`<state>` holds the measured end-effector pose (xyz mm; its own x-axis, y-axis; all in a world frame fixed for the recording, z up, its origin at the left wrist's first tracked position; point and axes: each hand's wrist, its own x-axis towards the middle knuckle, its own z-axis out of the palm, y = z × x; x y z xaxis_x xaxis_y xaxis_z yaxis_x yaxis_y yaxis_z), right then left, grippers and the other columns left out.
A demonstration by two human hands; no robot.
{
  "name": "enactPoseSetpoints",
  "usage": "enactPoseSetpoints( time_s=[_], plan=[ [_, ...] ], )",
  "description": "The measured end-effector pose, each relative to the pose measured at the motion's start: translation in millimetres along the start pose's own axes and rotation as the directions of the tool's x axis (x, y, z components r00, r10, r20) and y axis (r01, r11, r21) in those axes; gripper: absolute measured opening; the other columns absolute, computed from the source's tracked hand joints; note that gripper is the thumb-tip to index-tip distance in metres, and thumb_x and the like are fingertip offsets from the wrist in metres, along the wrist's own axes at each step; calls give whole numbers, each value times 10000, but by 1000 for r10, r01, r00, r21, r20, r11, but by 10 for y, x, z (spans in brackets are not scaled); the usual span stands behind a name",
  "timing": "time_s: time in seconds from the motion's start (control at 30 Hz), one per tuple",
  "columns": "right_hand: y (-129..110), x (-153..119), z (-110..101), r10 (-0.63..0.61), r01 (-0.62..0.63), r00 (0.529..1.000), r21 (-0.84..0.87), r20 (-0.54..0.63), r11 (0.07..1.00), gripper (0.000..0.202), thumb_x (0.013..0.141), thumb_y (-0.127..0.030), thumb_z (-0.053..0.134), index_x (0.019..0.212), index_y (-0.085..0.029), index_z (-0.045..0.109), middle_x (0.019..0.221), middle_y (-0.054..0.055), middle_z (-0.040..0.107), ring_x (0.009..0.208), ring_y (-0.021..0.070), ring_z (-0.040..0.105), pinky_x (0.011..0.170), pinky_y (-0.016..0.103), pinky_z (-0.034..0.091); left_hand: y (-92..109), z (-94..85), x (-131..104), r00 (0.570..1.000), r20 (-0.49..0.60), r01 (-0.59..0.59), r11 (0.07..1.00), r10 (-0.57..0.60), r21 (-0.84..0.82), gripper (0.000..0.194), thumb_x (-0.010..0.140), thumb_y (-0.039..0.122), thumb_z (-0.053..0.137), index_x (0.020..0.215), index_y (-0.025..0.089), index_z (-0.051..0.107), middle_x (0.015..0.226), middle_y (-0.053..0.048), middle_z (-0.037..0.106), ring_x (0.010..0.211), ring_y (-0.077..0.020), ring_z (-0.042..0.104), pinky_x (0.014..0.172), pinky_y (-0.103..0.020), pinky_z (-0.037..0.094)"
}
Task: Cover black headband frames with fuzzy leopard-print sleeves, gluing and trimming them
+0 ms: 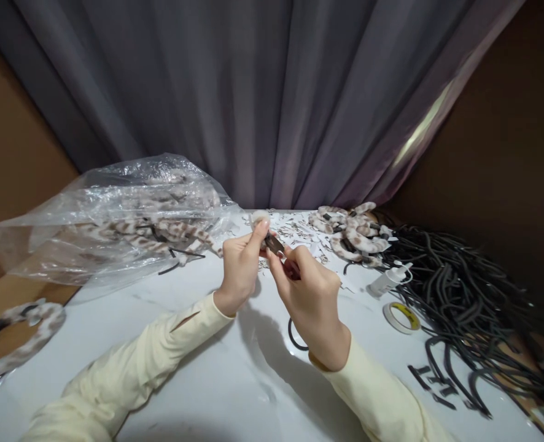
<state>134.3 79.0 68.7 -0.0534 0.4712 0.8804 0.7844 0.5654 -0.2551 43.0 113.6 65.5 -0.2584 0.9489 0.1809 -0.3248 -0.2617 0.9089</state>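
Note:
My left hand [242, 264] is closed, pinching the end of a pale fuzzy plush piece [260, 217] between thumb and fingers. Most of that piece is hidden behind the hand. My right hand [311, 291] is wrapped round a small dark metal hand tool [274, 244] with a reddish handle. Its tip reaches in at my left fingers, against or right beside the plush piece; I cannot tell which. Both hands are raised above the white table [198, 368]. A black cord loop [295, 336] lies under my right wrist.
A clear plastic bag [115, 209] of spotted plush tubes stands left. Small metallic bits [295, 227] lie scattered behind my hands. To the right are a plush pile [359, 236], a white squeeze bottle [387, 280], a tape roll [401, 317] and heaped black cords [460, 294]. Another plush ring [46, 328] lies left.

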Motion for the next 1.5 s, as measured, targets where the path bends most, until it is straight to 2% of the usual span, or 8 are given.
enactPoseSetpoints(
  time_s=[0.17, 0.33, 0.67, 0.87, 1.0, 1.23, 1.4, 1.5],
  plan=[
    [-33, 35, 55, -22, 20, 999, -43, -44, 999, 249, 839, -178, 534, 662, -201, 361, 520, -51, 458, 425, 73, 437, 431, 190, 317, 77, 38, 21, 1000, -12, 2, 1000, -2, -25, 282, 761, 383, 641, 645, 131, 696, 524, -4, 603, 492, -103, 541, 483, -203, 428],
    [-60, 54, 36, 21, -23, 998, -24, -65, 999, 238, 831, -185, 544, 674, -199, 365, 533, -48, 494, 432, 72, 466, 440, 181, 329, 102, 67, 28, 999, -28, -42, 999, 41, -32, 277, 769, 380, 635, 633, 144, 688, 531, -2, 589, 518, -113, 534, 498, -221, 415],
    [-103, 87, 80, 126, -127, 992, 8, 19, 992, 119, 838, -177, 471, 758, -199, 386, 594, -11, 562, 446, 108, 509, 428, 204, 317, 83, 71, 34, 999, -34, -32, 997, 34, 66, 315, 771, 455, 609, 654, 166, 656, 502, 25, 558, 485, -113, 512, 468, -232, 379],
    [-23, 124, 67, 188, -191, 981, 92, 42, 977, 169, 812, -193, 547, 765, -204, 385, 603, -40, 549, 464, 90, 502, 462, 185, 352, 134, 66, 107, 995, 98, -26, 999, 22, 37, 408, 763, 522, 586, 697, 128, 666, 576, -8, 624, 547, -126, 577, 525, -224, 435],
    [-23, 157, 31, 232, -237, 971, 165, 53, 957, 197, 796, -196, 572, 744, -203, 382, 585, -56, 518, 455, 74, 474, 457, 174, 349, 183, 59, 108, 983, 178, -49, 999, 48, 0, 371, 745, 492, 623, 707, 125, 666, 615, -17, 643, 575, -130, 602, 539, -216, 455],
    [-120, 287, -238, 341, -362, 932, 342, 121, 867, 228, 761, -229, 621, 681, -195, 411, 557, -60, 486, 443, 61, 428, 440, 171, 364, 343, 0, 163, 987, 150, -42, 997, 52, -72, 318, 731, 441, 663, 714, 124, 658, 588, 0, 614, 528, -96, 575, 526, -190, 457],
    [-49, 443, -455, 374, -434, 900, 391, 224, 811, 290, 698, -258, 684, 610, -187, 417, 540, -44, 492, 454, 72, 437, 420, 181, 368, 488, -29, 112, 931, 364, 61, 995, -29, -75, 307, 737, 439, 657, 693, 135, 666, 543, 13, 557, 465, -90, 545, 474, -192, 454],
    [-16, 470, -530, 361, -453, 888, 399, 284, 797, 291, 683, -255, 694, 597, -184, 426, 512, -42, 491, 439, 73, 421, 398, 182, 349, 538, -38, 73, 907, 417, 95, 993, -59, -66, 322, 736, 454, 653, 674, 137, 666, 540, 10, 541, 436, -90, 537, 451, -199, 445]
  ],
)
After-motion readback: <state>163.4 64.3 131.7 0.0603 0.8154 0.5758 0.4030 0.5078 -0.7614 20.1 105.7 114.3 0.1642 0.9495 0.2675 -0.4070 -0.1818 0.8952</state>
